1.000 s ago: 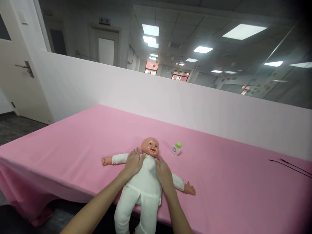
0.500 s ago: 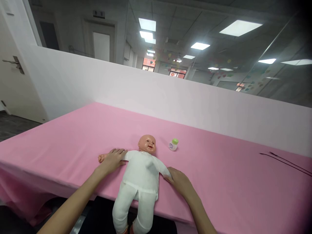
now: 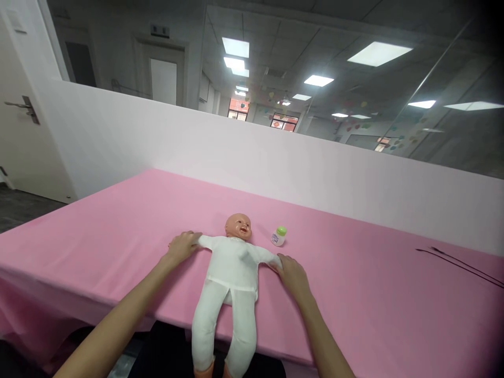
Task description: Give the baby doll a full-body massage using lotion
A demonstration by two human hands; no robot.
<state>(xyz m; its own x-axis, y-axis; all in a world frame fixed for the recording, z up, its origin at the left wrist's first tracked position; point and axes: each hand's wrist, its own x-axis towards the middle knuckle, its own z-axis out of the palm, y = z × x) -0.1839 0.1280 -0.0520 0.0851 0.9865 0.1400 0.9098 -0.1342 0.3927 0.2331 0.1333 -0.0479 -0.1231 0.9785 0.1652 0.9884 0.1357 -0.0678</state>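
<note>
Lower left of centre, the left hand point(image 3: 181, 247) lies on the end of the doll's point(image 3: 233, 262) sleeve, fingers point(image 3: 192, 239) draped over it. Whether they clasp underneath can't be told. The doll lies face up mid-frame on the pink table point(image 3: 118, 236), legs hanging over the near edge. A small bottle point(image 3: 279, 236) stands beside its head. Right of centre, the right hand point(image 3: 292, 273) covers the other sleeve end, grip unclear too.
</note>
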